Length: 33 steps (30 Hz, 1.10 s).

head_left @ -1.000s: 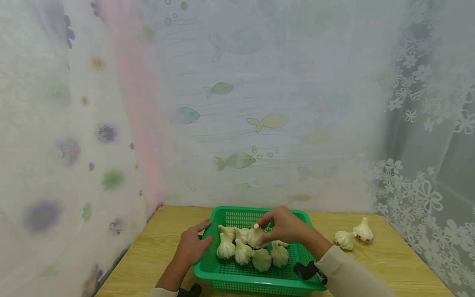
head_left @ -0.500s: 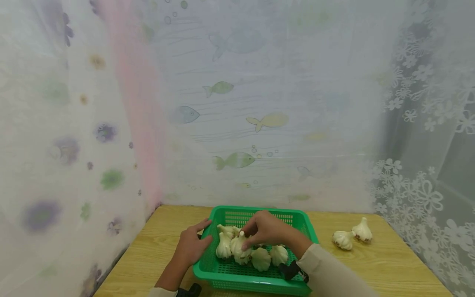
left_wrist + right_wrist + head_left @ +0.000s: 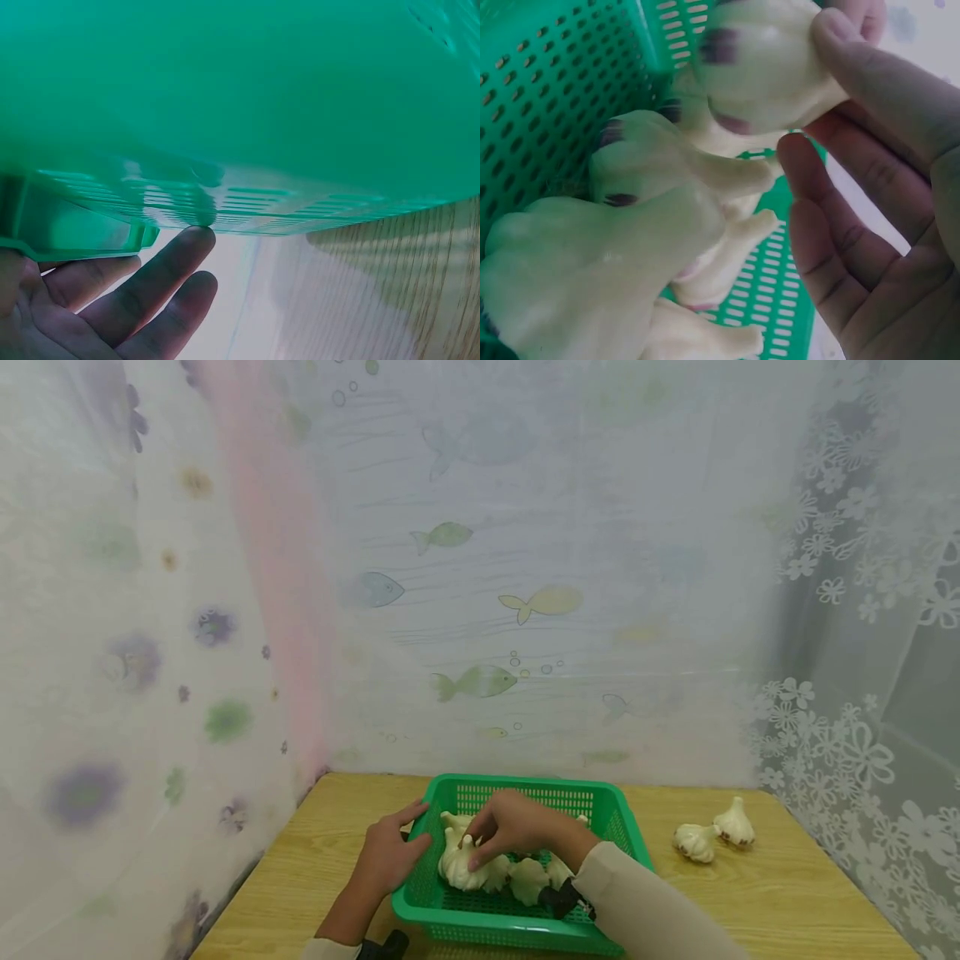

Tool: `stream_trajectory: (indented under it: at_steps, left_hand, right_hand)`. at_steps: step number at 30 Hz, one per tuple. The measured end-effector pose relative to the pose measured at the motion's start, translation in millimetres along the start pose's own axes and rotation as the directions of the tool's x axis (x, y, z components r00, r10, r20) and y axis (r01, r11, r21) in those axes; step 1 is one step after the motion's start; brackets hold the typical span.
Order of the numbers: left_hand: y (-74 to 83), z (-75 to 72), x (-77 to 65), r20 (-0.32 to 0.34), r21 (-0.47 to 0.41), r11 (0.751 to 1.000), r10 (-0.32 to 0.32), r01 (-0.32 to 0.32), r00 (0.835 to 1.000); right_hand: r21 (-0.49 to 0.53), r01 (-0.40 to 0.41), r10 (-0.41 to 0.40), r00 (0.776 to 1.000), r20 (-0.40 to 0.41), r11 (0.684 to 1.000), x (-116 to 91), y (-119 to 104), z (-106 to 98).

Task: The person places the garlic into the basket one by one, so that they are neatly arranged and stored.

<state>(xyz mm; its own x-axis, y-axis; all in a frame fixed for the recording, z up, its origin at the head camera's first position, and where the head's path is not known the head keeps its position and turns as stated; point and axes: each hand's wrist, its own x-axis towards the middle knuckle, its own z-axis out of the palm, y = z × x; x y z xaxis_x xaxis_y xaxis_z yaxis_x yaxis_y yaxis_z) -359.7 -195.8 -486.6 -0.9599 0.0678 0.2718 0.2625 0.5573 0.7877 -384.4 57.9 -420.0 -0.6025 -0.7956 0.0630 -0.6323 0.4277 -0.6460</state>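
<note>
In the head view, my right hand pinches a garlic bulb over the left part of a green plastic basket. The right wrist view shows the thumb on the bulb, its root end facing the camera and the other fingers spread below. Several more garlic bulbs lie in the basket beneath it, partly hidden by the hand in the head view. My left hand holds the basket's left rim, thumb over the edge. Its fingers reach along the perforated outer wall in the left wrist view.
Two garlic bulbs lie on the wooden table to the right of the basket. A curtain with fish prints hangs behind the table, and patterned sheets hang at both sides.
My right hand has moved left inside the basket, going from a bulb near the middle to one at the left. The left hand and the two bulbs outside have stayed put.
</note>
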Motion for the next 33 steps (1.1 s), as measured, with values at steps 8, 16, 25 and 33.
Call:
stream_trajectory:
  at_steps: [8, 16, 25, 33]
  left_hand:
    - [2.1, -0.4, -3.0, 0.003, 0.007, 1.0, 0.003, -0.003, 1.0]
    - [4.1, -1.6, -3.3, 0.014, 0.014, 1.0, 0.006, -0.006, 1.0]
    - [5.9, -2.0, -4.2, 0.003, 0.022, 1.0, 0.005, -0.005, 1.0]
    - [5.7, -1.6, -3.6, 0.005, 0.015, 1.0, 0.004, -0.004, 1.0]
  right_hand:
    - [-0.08, 0.056, -0.051, 0.997, 0.06, 0.995, 14, -2, 11]
    - [-0.157, 0.106, -0.087, 0.989, 0.122, 0.982, 25, -3, 21]
    - [-0.166, 0.042, -0.015, 0.987, 0.159, 0.985, 31, -5, 27]
    - [-0.182, 0.038, -0.008, 0.987, 0.163, 0.983, 30, -4, 30]
